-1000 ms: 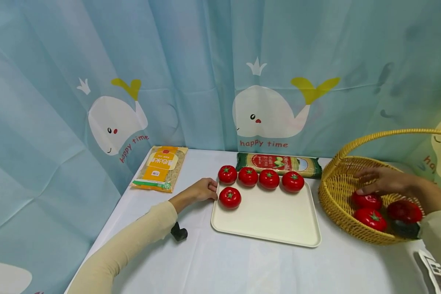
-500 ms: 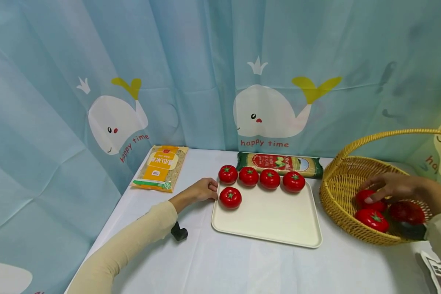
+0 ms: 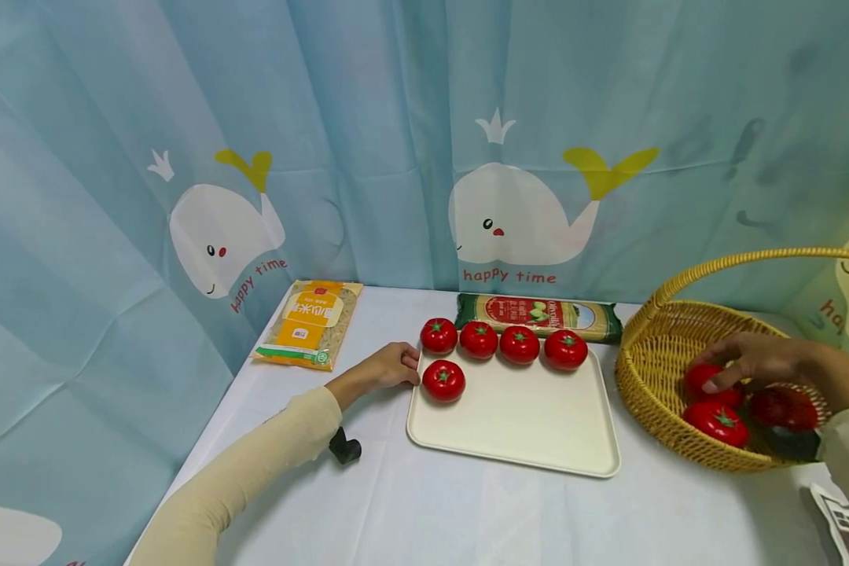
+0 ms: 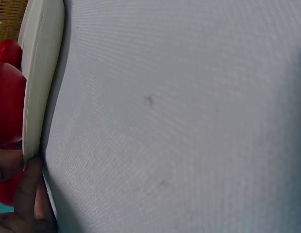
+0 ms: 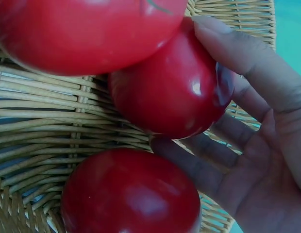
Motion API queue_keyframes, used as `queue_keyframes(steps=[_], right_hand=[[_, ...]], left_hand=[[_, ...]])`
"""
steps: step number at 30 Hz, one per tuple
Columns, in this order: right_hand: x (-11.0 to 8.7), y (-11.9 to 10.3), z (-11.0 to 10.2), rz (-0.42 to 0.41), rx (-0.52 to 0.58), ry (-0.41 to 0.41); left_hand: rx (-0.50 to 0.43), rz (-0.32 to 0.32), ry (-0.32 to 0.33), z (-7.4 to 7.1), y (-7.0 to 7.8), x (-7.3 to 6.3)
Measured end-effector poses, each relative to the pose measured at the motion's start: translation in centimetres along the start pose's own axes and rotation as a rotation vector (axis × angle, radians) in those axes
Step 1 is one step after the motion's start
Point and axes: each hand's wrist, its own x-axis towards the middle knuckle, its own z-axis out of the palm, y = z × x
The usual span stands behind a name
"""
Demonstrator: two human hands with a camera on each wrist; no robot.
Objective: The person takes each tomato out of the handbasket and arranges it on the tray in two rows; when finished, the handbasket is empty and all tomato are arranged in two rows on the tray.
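In the basket at the right, my right hand grips a shiny red tomato, the thumb on one side and the fingers round the other. Two more tomatoes lie close by, one in front and a darker one below the wrist. My left hand pinches the left rim of a cream tray; the left wrist view shows thumb and fingers on either side of the rim. Several tomatoes form a row along the tray's back edge, and one tomato sits in front of them at the left.
A green pasta packet lies behind the tray. At the back left is a yellow grain bag. The basket's tall handle arches over my right hand. A white and dark object lies at the right front.
My right hand has shifted slightly right and down in the basket, its thumb moving down the tomato's near side. The left hand, the tray and its tomatoes have stayed put.
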Motion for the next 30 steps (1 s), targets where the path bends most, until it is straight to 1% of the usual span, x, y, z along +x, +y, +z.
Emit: queue_keyframes(steps=[3, 7, 13, 16, 22, 26, 30], right_hand=[[-0.2, -0.2, 0.1, 0.005, -0.027, 0.046], [-0.5, -0.3, 0.1, -0.006, -0.062, 0.132], [-0.9, -0.7, 0.2, -0.041, -0.051, 0.236], [-1.2, -0.9, 0.3, -0.063, -0.03, 0.257], [-1.4, -1.3, 0.6, -0.104, 0.001, 0.309], [-1.3, -1.6, 1.0, -0.151, 0.017, 0.345], [-1.2, -1.8, 1.3, -0.199, 0.051, 0.37]], left_hand=[[0.003, 0.0, 0.002, 0.0, 0.0, 0.0], [0.001, -0.003, -0.001, 0.0, 0.0, 0.0], [-0.004, -0.008, 0.0, 0.1, 0.1, -0.1], [-0.016, -0.007, -0.003, 0.0, 0.1, -0.1], [-0.01, 0.0, -0.014, 0.0, 0.1, -0.1], [0.008, 0.01, -0.016, 0.0, 0.2, -0.3], [0.02, 0.005, -0.011, 0.0, 0.3, -0.4]])
